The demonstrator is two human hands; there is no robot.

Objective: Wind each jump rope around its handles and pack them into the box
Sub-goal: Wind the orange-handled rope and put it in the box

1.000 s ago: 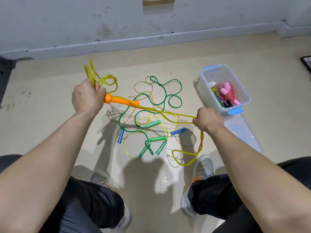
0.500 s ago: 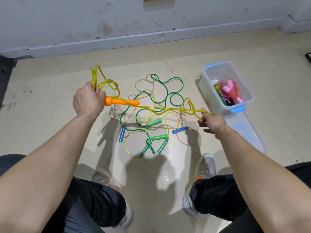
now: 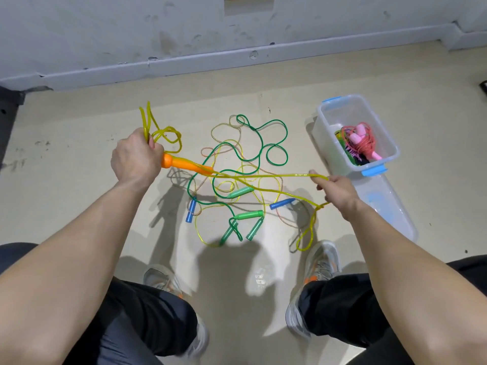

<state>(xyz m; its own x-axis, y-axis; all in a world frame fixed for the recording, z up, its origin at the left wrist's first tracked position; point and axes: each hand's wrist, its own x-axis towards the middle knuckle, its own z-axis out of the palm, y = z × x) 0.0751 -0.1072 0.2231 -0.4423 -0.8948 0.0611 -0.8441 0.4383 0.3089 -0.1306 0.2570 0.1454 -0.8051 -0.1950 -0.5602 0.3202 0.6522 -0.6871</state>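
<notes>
My left hand (image 3: 135, 158) grips the orange handles (image 3: 185, 165) of a yellow jump rope together with loops of its cord that stick up above my fist. The yellow cord (image 3: 266, 177) runs taut to my right hand (image 3: 336, 192), which pinches it; a slack loop hangs below that hand toward my right shoe. Between my hands, on the floor, lies a tangle of ropes: a green cord (image 3: 261, 143) with green handles (image 3: 249, 215) and blue handles (image 3: 191, 209). The clear box (image 3: 326, 119) with blue clips stands at the right and holds a wound pink rope (image 3: 359, 139).
The box's clear lid (image 3: 387, 206) lies on the floor in front of the box. A grey wall with a baseboard (image 3: 184, 61) runs along the far side. My two shoes (image 3: 317, 262) and bent knees are at the bottom.
My right hand has drawn the yellow cord out to the right, and a loop that stood near it has dropped below the hand. The left hand kept its hold on the orange handles.
</notes>
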